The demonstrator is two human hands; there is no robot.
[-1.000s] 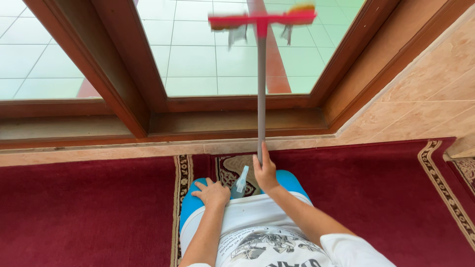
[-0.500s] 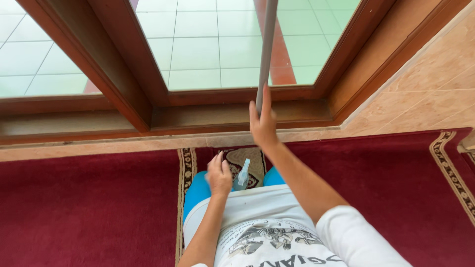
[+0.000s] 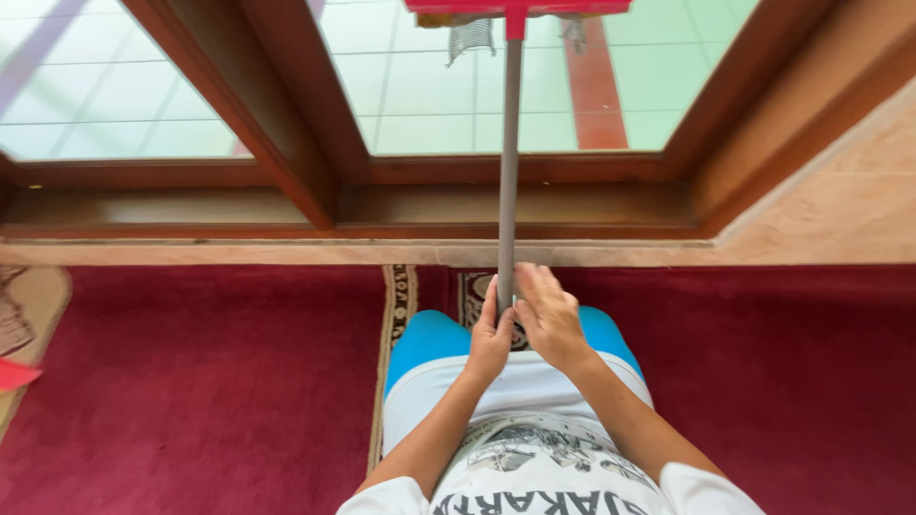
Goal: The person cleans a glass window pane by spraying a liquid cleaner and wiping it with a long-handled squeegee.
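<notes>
Pole [image 3: 509,162] of grey metal stands nearly upright before the person, its lower end held at lap level. Left hand [image 3: 489,336] is clenched around it; right hand [image 3: 546,317] lies against the pole just beside the left, fingers stretched out, so whether it truly grips I cannot tell. Above the hands the pole crosses the sill [image 3: 286,253] and wooden frame [image 3: 534,170] to a red head [image 3: 516,8] at the glass [image 3: 429,86]. Red carpet [image 3: 191,381] spreads open on both sides.
</notes>
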